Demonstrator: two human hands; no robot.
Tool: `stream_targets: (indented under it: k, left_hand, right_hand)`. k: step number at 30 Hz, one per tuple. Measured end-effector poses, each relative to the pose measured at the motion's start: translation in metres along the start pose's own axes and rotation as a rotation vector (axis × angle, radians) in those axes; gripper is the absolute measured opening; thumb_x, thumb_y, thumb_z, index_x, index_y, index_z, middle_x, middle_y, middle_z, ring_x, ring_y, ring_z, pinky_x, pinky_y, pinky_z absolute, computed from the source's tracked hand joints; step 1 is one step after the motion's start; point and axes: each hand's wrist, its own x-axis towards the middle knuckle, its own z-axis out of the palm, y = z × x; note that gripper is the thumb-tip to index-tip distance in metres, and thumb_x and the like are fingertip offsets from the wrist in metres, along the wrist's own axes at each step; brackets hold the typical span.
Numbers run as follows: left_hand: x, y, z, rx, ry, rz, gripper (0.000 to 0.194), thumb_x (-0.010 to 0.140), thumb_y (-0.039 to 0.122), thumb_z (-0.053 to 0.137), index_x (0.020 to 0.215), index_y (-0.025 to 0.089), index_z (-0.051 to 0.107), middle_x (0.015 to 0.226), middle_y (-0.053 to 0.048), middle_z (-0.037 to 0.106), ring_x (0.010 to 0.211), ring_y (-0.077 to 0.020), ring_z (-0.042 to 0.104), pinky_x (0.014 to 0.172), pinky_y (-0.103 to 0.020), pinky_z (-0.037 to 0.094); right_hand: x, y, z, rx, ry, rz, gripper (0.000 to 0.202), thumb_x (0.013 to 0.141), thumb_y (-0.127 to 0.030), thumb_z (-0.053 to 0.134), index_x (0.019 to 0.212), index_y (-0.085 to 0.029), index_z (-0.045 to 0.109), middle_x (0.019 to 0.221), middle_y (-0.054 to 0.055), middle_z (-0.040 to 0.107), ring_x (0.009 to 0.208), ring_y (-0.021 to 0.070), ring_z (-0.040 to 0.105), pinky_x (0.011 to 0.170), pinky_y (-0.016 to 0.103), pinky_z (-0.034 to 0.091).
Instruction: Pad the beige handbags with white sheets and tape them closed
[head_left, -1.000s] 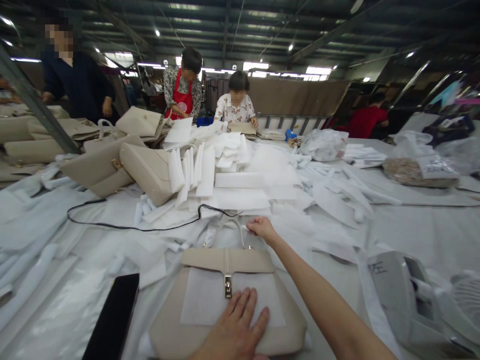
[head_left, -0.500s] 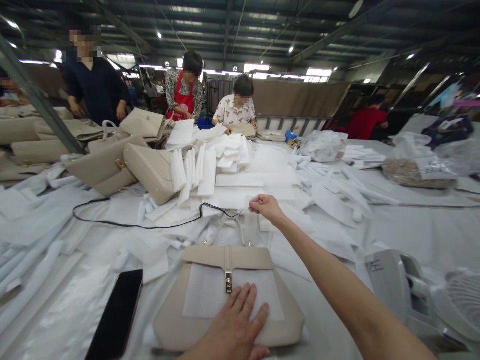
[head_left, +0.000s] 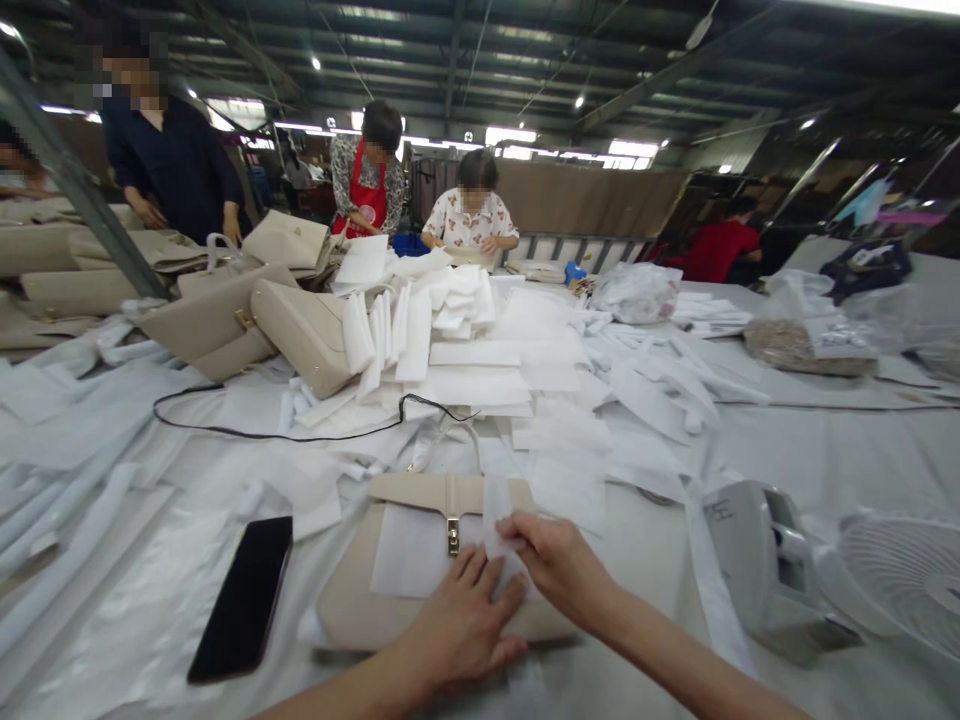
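A beige handbag point(head_left: 352, 570) lies flat before me, its handle pointing away. Under its flap and around the metal clasp point(head_left: 453, 536) is a white foam sheet point(head_left: 405, 555). My left hand point(head_left: 472, 610) rests on the sheet and the bag front, fingers spread flat. Just right of the clasp, my right hand point(head_left: 555, 560) pinches a small translucent white strip point(head_left: 496, 505), which hangs over the flap. The strip's lower end is hidden by my fingers. The two hands are close together.
A black phone point(head_left: 244, 600) lies left of the bag. At right stands a white fan point(head_left: 900, 570). Stacked white foam sheets point(head_left: 480, 380) and more beige bags point(head_left: 300, 335) are beyond, with a black cord point(head_left: 300, 438) across the sheets. Several people work behind.
My right hand has come back from the foam pile to the bag, bringing the translucent strip down over the flap. My left hand stays flat on the bag.
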Motion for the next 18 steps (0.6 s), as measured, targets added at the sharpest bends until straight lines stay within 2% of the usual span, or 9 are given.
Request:
stream_targets:
  k: [3,7,10,13,15,18]
  left_hand:
    - [-0.002,0.001,-0.001,0.011,0.04,0.017,0.062,0.091,0.056,0.04,0.143,0.025,0.033,0.144,-0.014,0.041,0.135,-0.034,0.033,0.11,-0.052,0.023]
    - [-0.003,0.002,-0.001,0.021,0.043,0.022,0.056,0.092,0.057,0.037,0.136,0.023,0.046,0.144,-0.015,0.04,0.137,-0.0336,0.028,0.111,-0.05,0.024]
    - [-0.005,0.002,0.002,-0.009,0.041,0.005,0.062,0.092,0.058,0.035,0.135,0.015,0.046,0.141,-0.02,0.042,0.139,-0.0351,0.025,0.111,-0.05,0.026]
    - [-0.007,0.002,0.005,-0.102,0.071,-0.015,0.062,0.091,0.054,0.043,0.136,0.011,0.041,0.142,-0.022,0.041,0.139,-0.033,0.025,0.111,-0.05,0.028]
    - [-0.008,0.002,0.005,-0.184,0.117,-0.043,0.064,0.086,0.049,0.055,0.133,0.01,0.039,0.147,-0.023,0.032,0.141,-0.0317,0.022,0.112,-0.051,0.029]
    - [-0.008,0.002,0.004,-0.25,0.185,-0.063,0.072,0.078,0.043,0.066,0.134,0.011,0.033,0.154,-0.025,0.009,0.143,-0.0335,0.005,0.112,-0.055,0.027]
  right_hand:
    - [-0.044,0.019,0.035,-0.002,0.031,-0.059,0.02,0.085,-0.015,0.038,0.086,-0.022,0.057,0.086,0.004,0.07,0.081,0.0179,0.067,0.074,0.028,0.052]
    - [-0.068,0.041,0.06,-0.026,0.147,-0.158,0.024,0.088,-0.014,0.038,0.098,-0.022,0.059,0.088,0.005,0.07,0.088,0.0189,0.068,0.078,0.03,0.056]
    - [-0.072,0.047,0.065,-0.056,0.199,-0.246,0.031,0.087,-0.011,0.038,0.108,-0.022,0.058,0.098,0.007,0.07,0.101,0.0199,0.065,0.087,0.034,0.055]
    - [-0.074,0.048,0.062,-0.056,0.2,-0.273,0.032,0.087,-0.01,0.037,0.106,-0.022,0.059,0.106,0.009,0.069,0.104,0.019,0.064,0.09,0.035,0.054]
    - [-0.075,0.047,0.06,-0.049,0.167,-0.271,0.03,0.087,-0.01,0.037,0.102,-0.021,0.06,0.108,0.009,0.069,0.106,0.0185,0.063,0.093,0.035,0.053]
    - [-0.078,0.047,0.057,-0.079,0.115,-0.298,0.029,0.088,-0.009,0.038,0.104,-0.019,0.06,0.113,0.011,0.067,0.112,0.0198,0.06,0.095,0.037,0.052]
